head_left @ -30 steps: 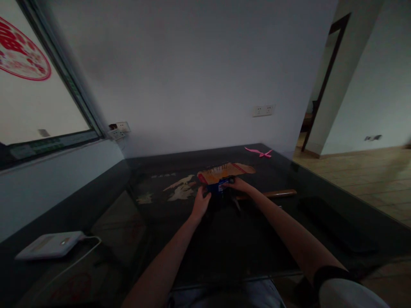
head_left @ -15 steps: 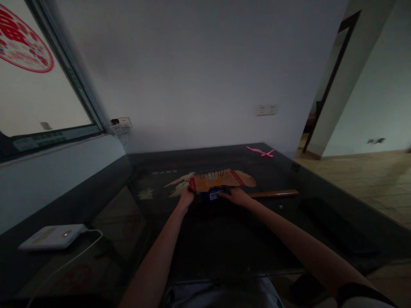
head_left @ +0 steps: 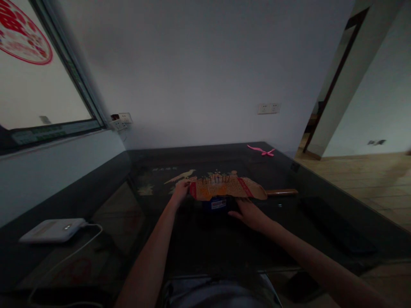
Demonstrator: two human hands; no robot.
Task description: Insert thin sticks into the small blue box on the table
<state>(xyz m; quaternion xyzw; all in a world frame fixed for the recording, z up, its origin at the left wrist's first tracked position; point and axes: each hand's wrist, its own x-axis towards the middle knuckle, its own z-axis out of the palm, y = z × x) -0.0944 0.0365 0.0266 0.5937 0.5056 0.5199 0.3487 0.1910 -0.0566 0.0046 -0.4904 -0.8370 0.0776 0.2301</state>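
Observation:
A tan, bent piece (head_left: pixel 224 188) with red bands and an orange patch lies across the middle of the dark table. Several thin, dark, nail-like pins stand upright along it. My left hand (head_left: pixel 181 189) has its fingers closed on the left end of this piece, beside a red band. Under its front edge sits a blue box (head_left: pixel 218 203) with a white label. To the right of the box is my right hand (head_left: pixel 248 212), its thumb apart and its fingertips partly hidden under the piece's edge. A brown wooden handle (head_left: pixel 282 192) extends from behind the right end; its other end is hidden.
A white device (head_left: pixel 53 231) with a cable lies at the left on the table (head_left: pixel 205 252). A long black object (head_left: pixel 338 226) rests at the right, with a small shiny bit (head_left: pixel 280 205) nearby. At the far right corner lies a pink ribbon (head_left: pixel 261 150).
The tan piece has come nearer and shifted right, now covering more of the handle. My right hand has moved off the blue box to its right. My left hand has shifted slightly left.

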